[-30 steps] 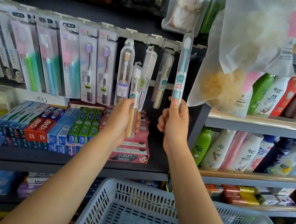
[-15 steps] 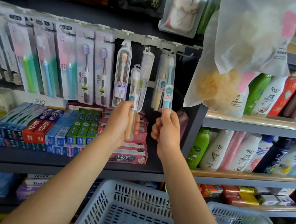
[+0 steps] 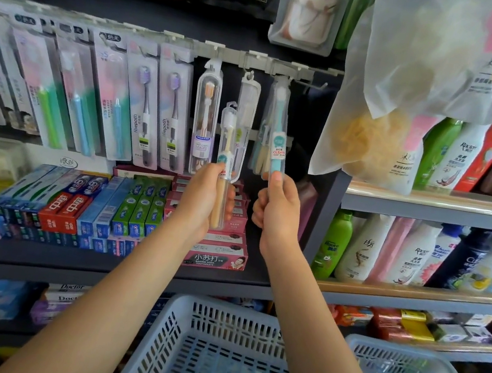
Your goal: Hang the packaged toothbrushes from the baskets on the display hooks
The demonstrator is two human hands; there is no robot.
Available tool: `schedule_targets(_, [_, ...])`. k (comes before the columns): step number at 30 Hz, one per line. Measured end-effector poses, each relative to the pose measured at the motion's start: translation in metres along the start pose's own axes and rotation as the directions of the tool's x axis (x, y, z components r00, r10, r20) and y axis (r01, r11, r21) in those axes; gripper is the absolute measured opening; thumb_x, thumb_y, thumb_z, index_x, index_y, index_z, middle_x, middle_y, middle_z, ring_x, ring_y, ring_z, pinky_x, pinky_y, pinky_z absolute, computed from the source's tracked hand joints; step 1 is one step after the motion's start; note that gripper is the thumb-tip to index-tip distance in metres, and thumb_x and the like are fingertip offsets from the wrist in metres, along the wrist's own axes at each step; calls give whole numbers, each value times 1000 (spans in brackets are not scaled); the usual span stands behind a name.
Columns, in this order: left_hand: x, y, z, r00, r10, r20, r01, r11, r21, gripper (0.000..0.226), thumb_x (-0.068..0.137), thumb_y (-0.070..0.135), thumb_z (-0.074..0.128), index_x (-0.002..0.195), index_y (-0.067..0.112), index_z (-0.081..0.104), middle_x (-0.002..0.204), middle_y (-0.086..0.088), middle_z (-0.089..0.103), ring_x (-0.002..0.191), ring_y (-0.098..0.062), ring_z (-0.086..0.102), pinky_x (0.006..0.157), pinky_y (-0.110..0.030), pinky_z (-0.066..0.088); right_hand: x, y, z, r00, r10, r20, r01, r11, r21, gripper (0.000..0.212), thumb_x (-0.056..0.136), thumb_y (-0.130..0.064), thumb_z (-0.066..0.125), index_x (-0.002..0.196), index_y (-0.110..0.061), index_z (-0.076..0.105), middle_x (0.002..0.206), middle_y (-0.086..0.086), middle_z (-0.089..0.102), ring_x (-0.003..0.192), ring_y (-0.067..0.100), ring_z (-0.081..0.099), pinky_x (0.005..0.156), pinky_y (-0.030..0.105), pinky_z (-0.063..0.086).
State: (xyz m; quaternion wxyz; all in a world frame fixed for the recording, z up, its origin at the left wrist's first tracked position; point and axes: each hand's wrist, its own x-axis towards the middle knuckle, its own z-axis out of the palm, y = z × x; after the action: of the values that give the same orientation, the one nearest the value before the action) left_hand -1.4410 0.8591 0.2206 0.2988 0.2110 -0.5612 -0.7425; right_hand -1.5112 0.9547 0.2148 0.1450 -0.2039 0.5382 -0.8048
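Note:
My left hand (image 3: pixel 204 199) grips a clear-cased toothbrush with a cream handle (image 3: pixel 224 163), upright, in front of the hanging packs. My right hand (image 3: pixel 276 210) pinches the bottom of a teal-handled packaged toothbrush (image 3: pixel 278 139) whose top sits at the rightmost loaded hook (image 3: pixel 283 77) of the grey hook rail (image 3: pixel 233 55). Other clear-cased toothbrushes (image 3: pixel 206 115) hang on hooks to the left. A bare hook (image 3: pixel 314 84) sticks out at the rail's right end. Two light blue baskets (image 3: pixel 217 317) (image 3: pixel 423 362) stand below my arms; the right one holds something clear and blurred.
Carded toothbrush packs (image 3: pixel 108 93) fill the rail's left part. Toothpaste boxes (image 3: pixel 137 211) lie stacked on the dark shelf under my hands. A large translucent bag (image 3: pixel 415 84) hangs close on the right, over shelves of shampoo bottles (image 3: pixel 414 255).
My right hand has brought the teal toothbrush down and to the left, from high beside the rail to the loaded hook. My left hand has stayed nearly in place.

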Motion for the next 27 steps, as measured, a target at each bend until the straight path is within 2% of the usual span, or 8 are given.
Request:
schedule_targets(6, [3, -1, 0, 1000, -6, -15, 6, 1000, 2, 30, 104, 34, 40, 107, 8, 55, 60, -2, 57, 48, -16, 52, 47, -29, 42, 3, -4, 0, 1000, -20, -15, 21, 999, 41, 23, 110, -33, 40, 105, -19, 57, 57, -7, 36, 49, 10, 26, 42, 22, 23])
schedule_targets(18, [9, -2, 1, 1000, -10, -11, 10, 1000, -11, 39, 104, 36, 40, 119, 4, 57, 57, 0, 58, 45, -14, 51, 46, -28, 42, 0, -7, 4, 998, -56, -41, 57, 998, 37, 23, 109, -32, 41, 100, -17, 57, 60, -3, 35, 50, 10, 27, 42, 21, 24])
schedule_targets(24, [9, -2, 2, 1000, -22, -1, 22, 1000, 5, 35, 104, 38, 40, 101, 7, 56, 59, -2, 58, 46, -15, 52, 48, -28, 42, 6, -9, 3, 999, -29, -41, 30, 999, 24, 24, 109, -33, 42, 102, -15, 58, 58, -4, 36, 47, 9, 27, 39, 20, 24])
schedule_targets(27, [11, -3, 2, 1000, -18, -1, 18, 1000, 12, 34, 104, 37, 40, 98, 7, 55, 60, -2, 58, 47, -14, 52, 48, -28, 42, 10, -9, 3, 998, -27, -52, 27, 1000, -5, 24, 108, -34, 43, 102, -17, 59, 57, -5, 37, 45, 8, 28, 38, 20, 24])
